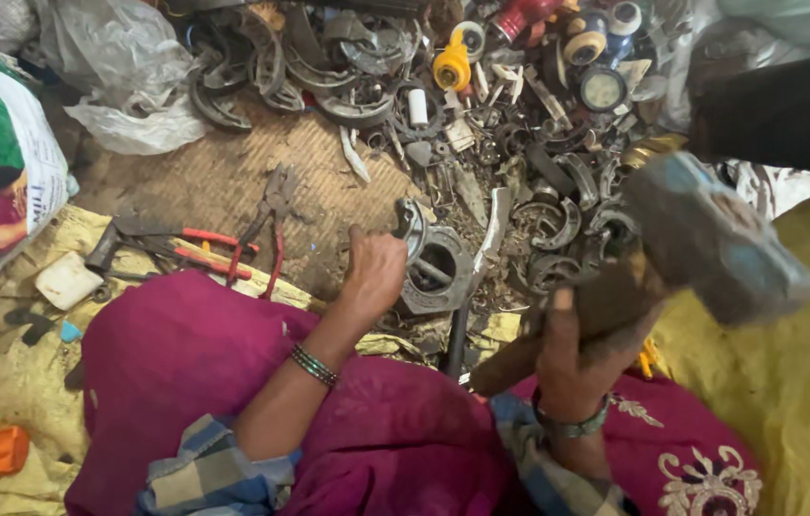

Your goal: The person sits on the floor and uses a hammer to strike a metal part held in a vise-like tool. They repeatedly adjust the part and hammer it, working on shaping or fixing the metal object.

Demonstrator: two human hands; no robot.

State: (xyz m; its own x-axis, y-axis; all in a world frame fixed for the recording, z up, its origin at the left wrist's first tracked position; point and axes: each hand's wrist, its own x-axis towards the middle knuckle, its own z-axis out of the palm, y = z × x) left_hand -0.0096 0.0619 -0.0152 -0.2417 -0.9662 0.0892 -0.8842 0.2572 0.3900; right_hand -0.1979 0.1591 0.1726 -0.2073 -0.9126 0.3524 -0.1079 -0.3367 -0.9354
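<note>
Left hand (373, 272) is closing around a curved grey metal piece (411, 227), pressing it onto a hexagonal metal block (438, 277) on the woven mat (233, 182). Right hand (572, 358) is gripping the wooden handle of a heavy steel-headed hammer (711, 239), raised at a tilt.

Single head-worn view, directed steeply downward over the lap and the floor ahead. Close range: left hand (373, 272) near frame centre, right hand (572, 368) lower right, hammer (711, 239) raised near the lens and blurred. Scrap-metal pile (481, 105) filling the upper edge. No second view for overlap.
</note>
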